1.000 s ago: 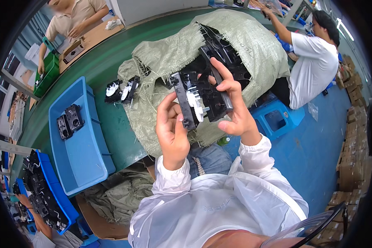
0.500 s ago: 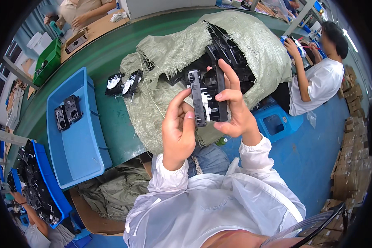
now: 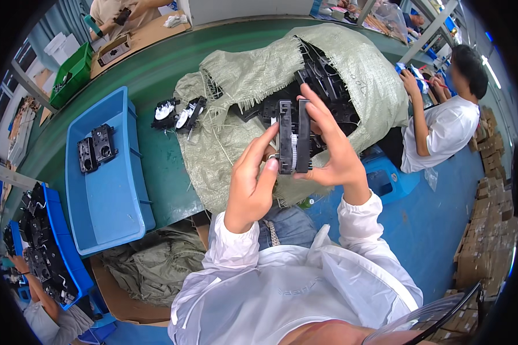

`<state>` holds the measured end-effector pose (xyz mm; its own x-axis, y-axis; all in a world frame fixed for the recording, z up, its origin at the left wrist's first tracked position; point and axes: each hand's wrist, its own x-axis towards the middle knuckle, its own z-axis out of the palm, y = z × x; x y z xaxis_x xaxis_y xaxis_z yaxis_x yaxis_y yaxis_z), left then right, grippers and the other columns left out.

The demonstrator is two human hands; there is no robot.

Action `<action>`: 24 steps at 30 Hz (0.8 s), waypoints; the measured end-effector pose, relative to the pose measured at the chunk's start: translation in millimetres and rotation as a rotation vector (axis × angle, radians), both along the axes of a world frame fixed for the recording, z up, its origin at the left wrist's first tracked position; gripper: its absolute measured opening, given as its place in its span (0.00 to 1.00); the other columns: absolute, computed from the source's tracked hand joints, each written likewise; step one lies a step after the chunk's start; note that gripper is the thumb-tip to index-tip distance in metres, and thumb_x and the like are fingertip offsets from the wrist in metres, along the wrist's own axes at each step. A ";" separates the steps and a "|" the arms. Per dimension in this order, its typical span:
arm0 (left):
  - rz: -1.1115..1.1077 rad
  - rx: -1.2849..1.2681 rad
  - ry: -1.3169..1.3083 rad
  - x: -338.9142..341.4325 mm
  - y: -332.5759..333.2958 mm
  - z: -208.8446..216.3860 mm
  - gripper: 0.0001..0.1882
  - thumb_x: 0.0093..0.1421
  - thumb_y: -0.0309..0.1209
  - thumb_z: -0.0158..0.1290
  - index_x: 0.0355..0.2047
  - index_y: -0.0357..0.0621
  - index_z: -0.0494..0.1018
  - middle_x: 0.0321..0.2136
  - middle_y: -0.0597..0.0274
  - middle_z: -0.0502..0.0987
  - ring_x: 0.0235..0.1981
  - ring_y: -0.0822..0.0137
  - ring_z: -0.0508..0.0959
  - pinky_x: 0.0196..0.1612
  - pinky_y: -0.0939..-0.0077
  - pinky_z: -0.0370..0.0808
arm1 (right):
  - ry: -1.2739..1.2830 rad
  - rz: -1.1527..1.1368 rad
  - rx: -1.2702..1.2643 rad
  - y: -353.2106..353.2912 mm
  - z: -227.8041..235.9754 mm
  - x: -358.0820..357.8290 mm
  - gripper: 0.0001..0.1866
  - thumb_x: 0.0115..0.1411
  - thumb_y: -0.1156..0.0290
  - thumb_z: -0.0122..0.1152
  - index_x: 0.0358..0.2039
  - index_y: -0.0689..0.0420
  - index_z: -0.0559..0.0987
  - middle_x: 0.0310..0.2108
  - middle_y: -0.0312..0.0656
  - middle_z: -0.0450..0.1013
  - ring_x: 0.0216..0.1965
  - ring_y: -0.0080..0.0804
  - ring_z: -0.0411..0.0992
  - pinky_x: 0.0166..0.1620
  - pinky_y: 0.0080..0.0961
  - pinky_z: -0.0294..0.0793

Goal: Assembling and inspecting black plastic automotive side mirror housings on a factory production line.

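Over the sack, my left hand point(image 3: 250, 187) and my right hand point(image 3: 341, 158) hold two black plastic pieces upright, face to face. A long, narrow gear housing point(image 3: 285, 129) is gripped between the left thumb and fingers. White gears point(image 3: 294, 152) show in the narrow gap between the pieces. On the right, a flat black plastic frame point(image 3: 304, 132) is held between my right thumb and stretched fingers. Whether the two pieces touch, I cannot tell. Behind them a woven pale green sack point(image 3: 374, 75) lies torn wide, with many black plastic parts point(image 3: 322, 80) inside.
On the green bench point(image 3: 161, 167), two black parts with white gears point(image 3: 178, 114) lie left of the sack. A blue tray point(image 3: 106, 213) holds black gear housings point(image 3: 96, 148). A blue stool point(image 3: 397, 181) stands to the right, near a seated co-worker point(image 3: 443, 126). Cardboard boxes point(image 3: 483, 230) are stacked far right.
The two black pieces have come closer together, narrowing the gap around the white gears. My right hand has turned its frame more upright, its fingers straighter. The whole view has shifted slightly.
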<state>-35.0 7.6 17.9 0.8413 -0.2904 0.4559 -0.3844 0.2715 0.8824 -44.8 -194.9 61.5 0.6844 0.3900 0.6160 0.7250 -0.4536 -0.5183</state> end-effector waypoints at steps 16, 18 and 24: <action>0.279 0.112 -0.180 -1.4 9.8 6.2 0.46 0.41 0.38 0.73 0.57 0.28 0.68 0.48 0.43 0.78 0.48 0.53 0.81 0.53 0.63 0.75 | -0.288 -0.106 -0.196 32.3 44.3 -3.1 0.55 0.29 0.73 0.75 0.63 0.66 0.65 0.65 0.54 0.61 0.62 0.57 0.65 0.62 0.44 0.68; 0.281 0.116 -0.200 -0.9 10.5 2.9 0.46 0.41 0.38 0.73 0.58 0.27 0.67 0.48 0.43 0.78 0.49 0.53 0.81 0.53 0.64 0.75 | -0.222 -0.115 -0.192 34.3 48.8 -4.3 0.56 0.29 0.70 0.76 0.64 0.66 0.64 0.65 0.54 0.61 0.61 0.56 0.63 0.62 0.44 0.67; 0.084 -0.170 0.038 -1.4 16.5 15.9 0.45 0.46 0.41 0.71 0.57 0.21 0.66 0.48 0.45 0.77 0.51 0.62 0.78 0.55 0.69 0.73 | -0.103 -0.042 -0.294 25.9 63.4 1.1 0.59 0.34 0.61 0.79 0.68 0.61 0.60 0.70 0.51 0.53 0.65 0.56 0.56 0.63 0.48 0.59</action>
